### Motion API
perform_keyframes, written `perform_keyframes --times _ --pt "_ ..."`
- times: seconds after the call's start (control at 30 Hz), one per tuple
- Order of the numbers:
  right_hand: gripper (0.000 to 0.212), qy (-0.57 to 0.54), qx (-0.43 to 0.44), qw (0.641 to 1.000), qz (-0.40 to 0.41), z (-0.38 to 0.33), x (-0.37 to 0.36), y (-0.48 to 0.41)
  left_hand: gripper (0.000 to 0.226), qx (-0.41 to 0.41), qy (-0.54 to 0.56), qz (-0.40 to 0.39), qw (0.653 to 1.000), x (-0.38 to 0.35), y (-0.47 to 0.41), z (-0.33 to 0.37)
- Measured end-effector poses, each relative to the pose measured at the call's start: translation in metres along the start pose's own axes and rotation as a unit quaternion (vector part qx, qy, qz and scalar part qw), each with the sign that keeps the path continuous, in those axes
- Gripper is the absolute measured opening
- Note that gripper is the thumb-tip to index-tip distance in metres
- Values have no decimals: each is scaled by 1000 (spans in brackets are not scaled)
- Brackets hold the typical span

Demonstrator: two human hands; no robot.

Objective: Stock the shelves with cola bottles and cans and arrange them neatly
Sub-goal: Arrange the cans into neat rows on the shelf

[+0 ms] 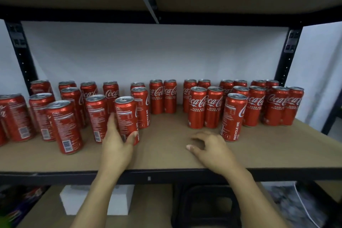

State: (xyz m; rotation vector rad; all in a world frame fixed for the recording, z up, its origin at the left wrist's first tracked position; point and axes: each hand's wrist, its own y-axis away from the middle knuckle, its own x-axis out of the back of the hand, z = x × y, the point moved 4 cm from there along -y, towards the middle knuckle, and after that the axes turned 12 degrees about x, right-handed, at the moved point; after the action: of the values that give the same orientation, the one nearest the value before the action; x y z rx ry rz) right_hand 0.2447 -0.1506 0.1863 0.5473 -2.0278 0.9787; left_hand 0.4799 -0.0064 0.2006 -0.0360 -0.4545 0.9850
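Roughly twenty-eight cans (197, 109), one in left hand (115, 146).

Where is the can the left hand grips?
Head view: the gripped can stands left of centre on the shelf, in the left hand, front right of the left-side cans.

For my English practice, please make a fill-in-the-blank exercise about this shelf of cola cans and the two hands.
1. The left hand grips a ____ cola can.
2. The right hand holds ____.
3. The shelf board under both hands is ____ in colour.
4. On the level below lies a ____ block.
Missing words: red; nothing; brown; white.
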Motion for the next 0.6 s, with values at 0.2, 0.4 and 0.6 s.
perform_keyframes --times 0.2,0.4,0.6 --pt "23 -65 -71 946 310 17 32 28 76 26 -17 -16 999 0 -1 -7" --pt "80 -79 -170 919 348 51 56 33 77 34 -15 -29 999 1 -4 -7" --pt "82 -161 -207 939 225 67 50 8 79 40 -19 -46 998 4 -6 -7"
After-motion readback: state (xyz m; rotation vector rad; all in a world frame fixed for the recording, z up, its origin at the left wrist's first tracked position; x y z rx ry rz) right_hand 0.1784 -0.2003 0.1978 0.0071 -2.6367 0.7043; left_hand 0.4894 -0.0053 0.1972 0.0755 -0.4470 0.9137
